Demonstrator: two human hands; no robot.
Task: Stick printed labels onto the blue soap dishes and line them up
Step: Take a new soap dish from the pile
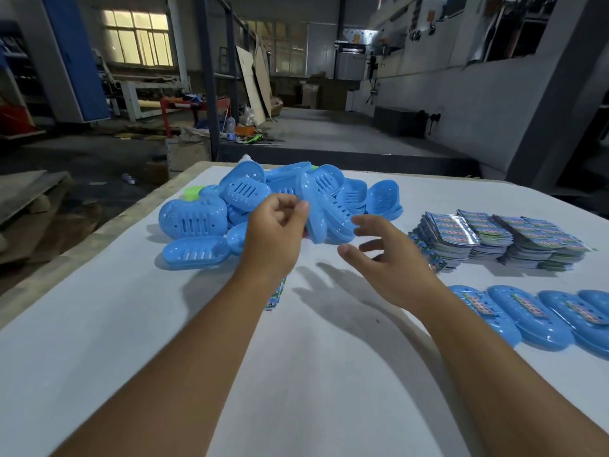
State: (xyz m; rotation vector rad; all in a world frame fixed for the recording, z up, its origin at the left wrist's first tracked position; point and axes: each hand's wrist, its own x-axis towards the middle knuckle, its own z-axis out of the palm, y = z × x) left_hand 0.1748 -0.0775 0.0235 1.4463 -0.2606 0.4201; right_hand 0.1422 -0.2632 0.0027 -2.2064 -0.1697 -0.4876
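A dim workshop lay behind the white-covered bench [131, 324]. The left hand [275, 235] pinched one oval slotted blue plastic soap dish [321, 212] on edge at the heap's near side; the right hand [392, 262] hovered just beside it, grip spread and empty. Stacks of printed labels [494, 239] sat right, labelled dishes [534, 318] lined up nearer

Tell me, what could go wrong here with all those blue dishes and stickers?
1. The left hand pinches one soap dish out of a loose pile; pulling it might make neighbours slide or tumble.
2. The right hand hovers open close to the label stacks, so a careless move could knock them over.
3. The labelled dishes overlap near the table's right side; a bump from the forearm could spoil the row.
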